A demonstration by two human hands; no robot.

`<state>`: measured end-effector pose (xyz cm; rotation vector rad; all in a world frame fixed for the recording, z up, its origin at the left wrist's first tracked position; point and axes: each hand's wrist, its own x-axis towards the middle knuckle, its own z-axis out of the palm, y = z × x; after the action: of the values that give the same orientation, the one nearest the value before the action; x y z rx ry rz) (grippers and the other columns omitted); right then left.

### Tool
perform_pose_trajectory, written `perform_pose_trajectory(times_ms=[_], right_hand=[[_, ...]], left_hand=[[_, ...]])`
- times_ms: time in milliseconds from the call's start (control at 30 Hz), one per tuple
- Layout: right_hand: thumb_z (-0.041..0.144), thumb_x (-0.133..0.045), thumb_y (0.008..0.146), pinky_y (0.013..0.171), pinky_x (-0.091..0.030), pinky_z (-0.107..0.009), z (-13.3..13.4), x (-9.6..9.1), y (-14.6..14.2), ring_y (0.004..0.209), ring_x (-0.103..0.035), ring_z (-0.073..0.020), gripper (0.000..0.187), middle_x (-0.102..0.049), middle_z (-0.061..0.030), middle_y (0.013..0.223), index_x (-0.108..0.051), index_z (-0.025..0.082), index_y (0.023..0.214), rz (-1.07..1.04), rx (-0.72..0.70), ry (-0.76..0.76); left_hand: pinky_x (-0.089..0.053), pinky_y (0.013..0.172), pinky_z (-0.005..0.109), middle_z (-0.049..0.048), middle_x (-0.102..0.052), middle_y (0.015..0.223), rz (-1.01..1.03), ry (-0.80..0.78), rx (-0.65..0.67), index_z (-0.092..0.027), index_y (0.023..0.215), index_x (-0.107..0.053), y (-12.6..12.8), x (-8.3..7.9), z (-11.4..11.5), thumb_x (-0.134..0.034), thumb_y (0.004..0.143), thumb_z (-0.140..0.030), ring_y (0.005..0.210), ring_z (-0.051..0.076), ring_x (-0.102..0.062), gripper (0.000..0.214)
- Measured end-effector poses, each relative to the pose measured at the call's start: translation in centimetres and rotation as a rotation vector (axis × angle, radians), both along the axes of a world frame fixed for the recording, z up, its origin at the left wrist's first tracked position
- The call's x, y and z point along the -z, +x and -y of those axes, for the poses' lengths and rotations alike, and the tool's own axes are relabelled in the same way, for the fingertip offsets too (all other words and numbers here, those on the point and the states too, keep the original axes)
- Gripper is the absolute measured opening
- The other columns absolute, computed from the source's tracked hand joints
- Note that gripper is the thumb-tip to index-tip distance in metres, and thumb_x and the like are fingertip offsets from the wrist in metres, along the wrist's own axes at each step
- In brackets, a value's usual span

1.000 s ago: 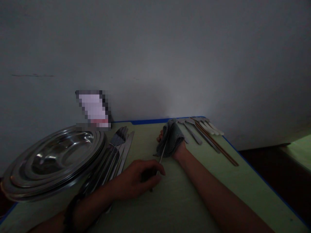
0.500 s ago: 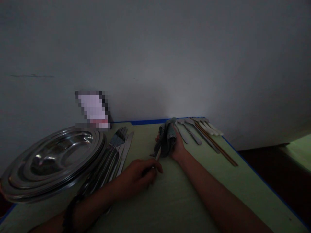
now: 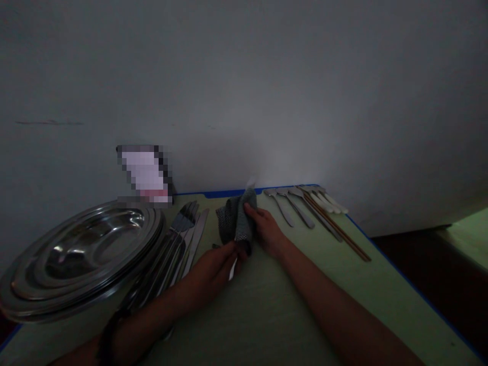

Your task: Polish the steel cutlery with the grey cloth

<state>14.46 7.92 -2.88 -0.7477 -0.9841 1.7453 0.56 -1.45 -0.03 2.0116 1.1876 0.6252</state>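
Note:
A grey checked cloth (image 3: 238, 216) is bunched around a piece of metal cutlery (image 3: 232, 269). My right hand (image 3: 266, 229) grips the cloth from the right, its thumb along the front. My left hand (image 3: 215, 269) is closed around the lower end of the cutlery, just below the cloth. A pale, blurred tip shows above the cloth, but the kind of cutlery is hidden. Several forks and spatula-like utensils (image 3: 185, 218) and knives (image 3: 197, 236) lie left of my hands. To the right are spoons or forks (image 3: 301, 211) in a row.
Stacked steel divided plates (image 3: 23, 300) fill the table's left side. A phone-like device (image 3: 145, 173), pixelated, leans on the wall. Brown chopsticks (image 3: 343, 236) and white-handled utensils (image 3: 326, 201) lie at the right, near the table's blue edge (image 3: 404, 279).
My right hand and the cloth have moved left, and a pale tip now shows above the cloth. My left hand has closed up against the cloth's lower end.

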Motion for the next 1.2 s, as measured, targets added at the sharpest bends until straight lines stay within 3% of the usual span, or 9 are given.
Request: perform_pose_trajectory(times_ms=[233,433,567,700,767,867,1000,1200], right_hand=[[0.055,-0.055,0.071,0.058,-0.041,-0.026,-0.3,-0.5,0.2,0.06,-0.056,-0.0149,0.041,-0.062,0.0002,0.059,-0.064,0.016,0.073,0.006,0.398,-0.067],[0.063,-0.054,0.067,0.05,-0.036,-0.026,-1.1,-0.1,1.4,0.056,-0.051,-0.0147,0.046,-0.058,0.0014,0.057,-0.06,0.017,0.069,0.162,0.612,-0.026],[0.065,-0.05,0.068,0.051,-0.036,-0.026,-1.4,0.3,1.6,0.057,-0.052,-0.0155,0.05,-0.06,-0.0003,0.061,-0.062,0.017,0.076,0.197,0.588,-0.011],[0.063,-0.051,0.068,0.055,-0.038,-0.027,-1.4,0.3,1.5,0.061,-0.054,-0.0162,0.05,-0.062,-0.0007,0.063,-0.063,0.016,0.077,0.216,0.484,0.08],[0.061,-0.054,0.067,0.054,-0.038,-0.026,-1.4,0.3,1.4,0.06,-0.054,-0.0158,0.048,-0.061,-0.0003,0.062,-0.063,0.015,0.077,0.24,0.434,0.096],[0.059,-0.055,0.068,0.053,-0.037,-0.025,-1.3,0.3,1.3,0.059,-0.053,-0.0151,0.047,-0.061,0.0003,0.062,-0.063,0.014,0.078,0.241,0.394,0.074],[0.058,-0.055,0.069,0.055,-0.039,-0.026,-1.4,0.3,1.4,0.061,-0.055,-0.0157,0.046,-0.062,0.0004,0.062,-0.064,0.015,0.08,0.169,0.419,0.016],[0.044,-0.06,0.068,0.064,-0.046,-0.029,-1.7,-0.1,1.5,0.069,-0.061,-0.0182,0.027,-0.064,0.0005,0.06,-0.064,0.017,0.071,-0.027,0.424,-0.127]], left_hand=[[-0.036,0.06,0.022,-0.0015,-0.058,0.076,-0.284,0.239,0.221,-0.021,0.088,-0.051,-0.1,0.5,0.6,-0.036,0.087,-0.014,0.065,0.013,-0.053,0.017],[-0.034,0.058,0.024,-0.0009,-0.059,0.073,-0.401,0.381,0.346,-0.023,0.081,-0.055,-0.3,0.5,0.8,-0.042,0.082,-0.012,0.065,0.015,-0.053,0.017],[-0.037,0.063,0.024,-0.0012,-0.06,0.077,-0.34,0.304,0.335,-0.024,0.087,-0.056,-0.2,0.8,0.8,-0.041,0.083,-0.011,0.07,0.015,-0.055,0.02],[-0.039,0.065,0.022,-0.0019,-0.059,0.079,-0.206,0.143,0.171,-0.023,0.094,-0.052,0.1,0.9,0.8,-0.034,0.088,-0.012,0.071,0.013,-0.056,0.022],[-0.04,0.065,0.022,-0.0021,-0.059,0.079,-0.136,0.056,0.105,-0.022,0.098,-0.049,0.3,0.5,0.9,-0.029,0.092,-0.017,0.069,0.012,-0.055,0.021],[-0.041,0.063,0.022,-0.002,-0.058,0.078,-0.108,-0.019,0.106,-0.022,0.101,-0.047,0.3,-0.6,1.1,-0.031,0.094,-0.028,0.068,0.012,-0.054,0.019],[-0.04,0.066,0.024,-0.0012,-0.057,0.082,-0.181,0.09,0.2,-0.021,0.092,-0.051,0.4,-1.7,1.4,-0.051,0.085,-0.03,0.071,0.013,-0.053,0.012],[-0.039,0.066,0.027,0.0008,-0.057,0.075,-0.307,0.276,0.411,-0.02,0.076,-0.052,0.2,-1.3,1.5,-0.053,0.076,-0.02,0.072,0.016,-0.052,0.001]])
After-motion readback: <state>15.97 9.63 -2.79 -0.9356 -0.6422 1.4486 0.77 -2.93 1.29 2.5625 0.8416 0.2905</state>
